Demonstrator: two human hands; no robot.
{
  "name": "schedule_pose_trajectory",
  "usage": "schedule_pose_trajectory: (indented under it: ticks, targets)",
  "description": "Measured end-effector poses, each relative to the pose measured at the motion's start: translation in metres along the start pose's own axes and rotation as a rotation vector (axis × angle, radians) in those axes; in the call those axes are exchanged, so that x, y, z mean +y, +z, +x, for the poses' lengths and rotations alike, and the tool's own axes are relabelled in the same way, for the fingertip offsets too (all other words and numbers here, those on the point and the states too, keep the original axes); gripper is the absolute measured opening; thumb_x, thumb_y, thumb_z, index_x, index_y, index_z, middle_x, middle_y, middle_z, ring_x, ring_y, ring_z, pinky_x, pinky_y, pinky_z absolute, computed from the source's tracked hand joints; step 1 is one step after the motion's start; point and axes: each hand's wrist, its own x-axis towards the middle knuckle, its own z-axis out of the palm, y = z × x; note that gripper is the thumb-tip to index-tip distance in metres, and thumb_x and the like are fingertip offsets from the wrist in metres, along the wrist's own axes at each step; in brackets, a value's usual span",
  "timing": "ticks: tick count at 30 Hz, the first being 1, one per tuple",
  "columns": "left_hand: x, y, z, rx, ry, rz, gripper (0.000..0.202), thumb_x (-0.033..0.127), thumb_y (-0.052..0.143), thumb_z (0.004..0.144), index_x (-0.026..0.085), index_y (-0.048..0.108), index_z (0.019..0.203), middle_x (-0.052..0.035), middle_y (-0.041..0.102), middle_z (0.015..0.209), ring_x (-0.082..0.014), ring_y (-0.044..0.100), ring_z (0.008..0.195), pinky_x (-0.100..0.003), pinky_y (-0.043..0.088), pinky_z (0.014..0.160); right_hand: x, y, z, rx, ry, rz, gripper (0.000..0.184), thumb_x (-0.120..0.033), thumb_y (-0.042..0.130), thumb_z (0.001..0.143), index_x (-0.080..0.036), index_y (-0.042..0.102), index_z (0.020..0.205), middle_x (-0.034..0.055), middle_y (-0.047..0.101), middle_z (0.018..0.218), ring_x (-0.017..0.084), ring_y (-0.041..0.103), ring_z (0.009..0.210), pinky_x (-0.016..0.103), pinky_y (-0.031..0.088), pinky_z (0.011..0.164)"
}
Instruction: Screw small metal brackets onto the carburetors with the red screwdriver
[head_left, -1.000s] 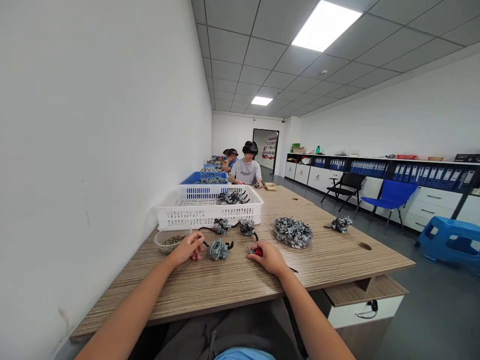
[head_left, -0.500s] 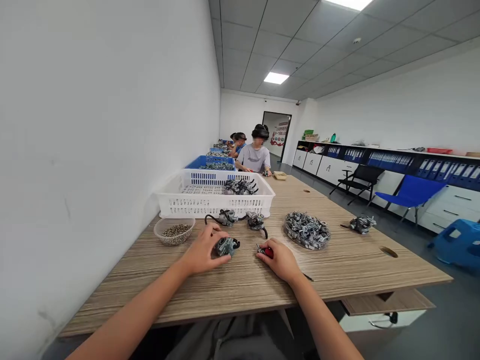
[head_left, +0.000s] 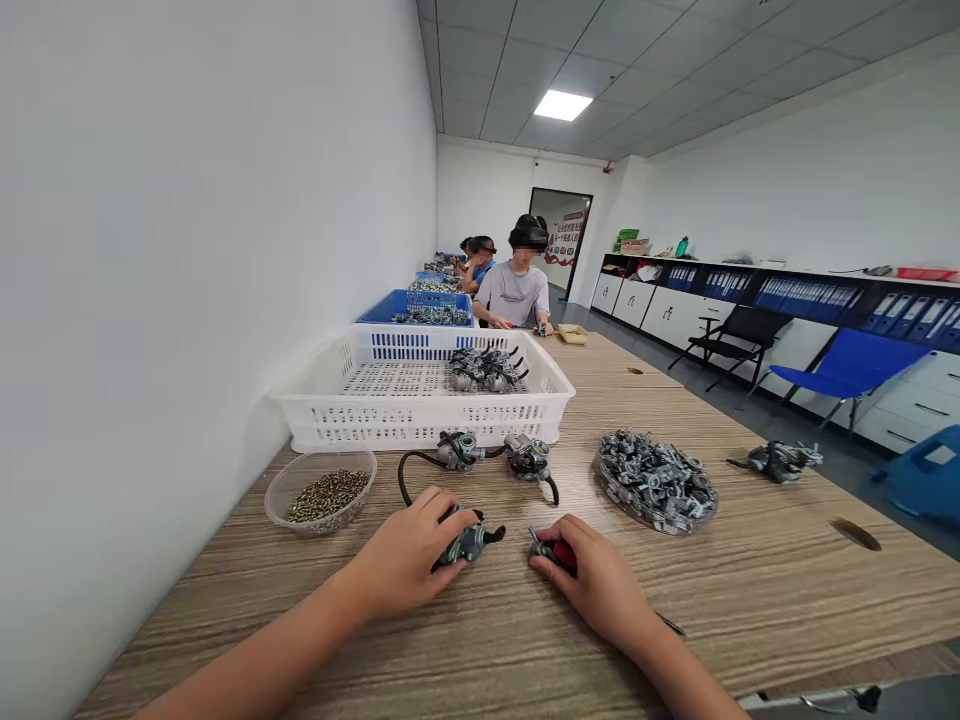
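My left hand [head_left: 405, 555] is wrapped round a grey metal carburetor [head_left: 469, 545] on the table, its black hose end pointing right. Part of that carburetor is hidden under the fingers. To the right, my right hand [head_left: 600, 580] is closed round a red-handled tool [head_left: 565, 556], which looks like a screwdriver; a thin dark end shows beyond the wrist. A small grey metal part [head_left: 537, 546] sits at the fingertips of this hand. Just beyond both hands, two more carburetors with black hoses lie on the wood, one on the left [head_left: 457, 452] and one on the right [head_left: 527, 457].
A bowl of small brass-coloured screws [head_left: 326, 497] stands left; a round tray of metal parts [head_left: 656, 480] stands right. A white crate [head_left: 420, 425] holds several carburetors. Another carburetor [head_left: 780, 460] lies far right, near a table hole [head_left: 855, 533]. A person [head_left: 517, 290] sits beyond.
The view has tipped down and come closer, so the table things look larger. Both hands keep their holds, and the carburetor under my left hand now shows its hose end farther right.
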Motion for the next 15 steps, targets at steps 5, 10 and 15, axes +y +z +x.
schedule_pose_trajectory:
  ticks: [5, 10, 15]
  targets:
    - [0.003, 0.001, -0.011, 0.129, -0.253, -0.325, 0.047, 0.038, 0.084, 0.095, 0.029, 0.064, 0.136, -0.0119, 0.079, 0.131, -0.0344, 0.078, 0.119, -0.048, 0.065, 0.106, 0.004, 0.005, -0.003, -0.016, -0.057, 0.020, 0.020, -0.045, 0.072, 0.112, -0.031, 0.072, 0.127, 0.0074, 0.079, 0.118, 0.031, 0.080, 0.100, 0.043, 0.065, 0.085]
    - [0.002, 0.011, -0.013, 0.177, -0.522, -0.496, 0.053, 0.046, 0.089, 0.087, 0.028, 0.068, 0.132, -0.0103, 0.084, 0.120, -0.0345, 0.083, 0.104, -0.048, 0.068, 0.096, 0.001, 0.003, 0.006, -0.046, -0.172, 0.035, 0.024, -0.051, 0.065, 0.116, -0.033, 0.073, 0.130, 0.0071, 0.079, 0.113, 0.028, 0.080, 0.087, 0.039, 0.065, 0.073]
    - [-0.006, 0.020, -0.014, 0.193, -0.630, -0.551, 0.066, 0.062, 0.081, 0.095, 0.026, 0.062, 0.146, -0.0158, 0.082, 0.135, -0.0394, 0.081, 0.121, -0.054, 0.067, 0.104, -0.002, -0.025, 0.051, -0.109, -0.284, 0.120, 0.027, -0.053, 0.064, 0.118, -0.031, 0.074, 0.130, 0.0085, 0.079, 0.118, 0.027, 0.081, 0.102, 0.039, 0.067, 0.089]
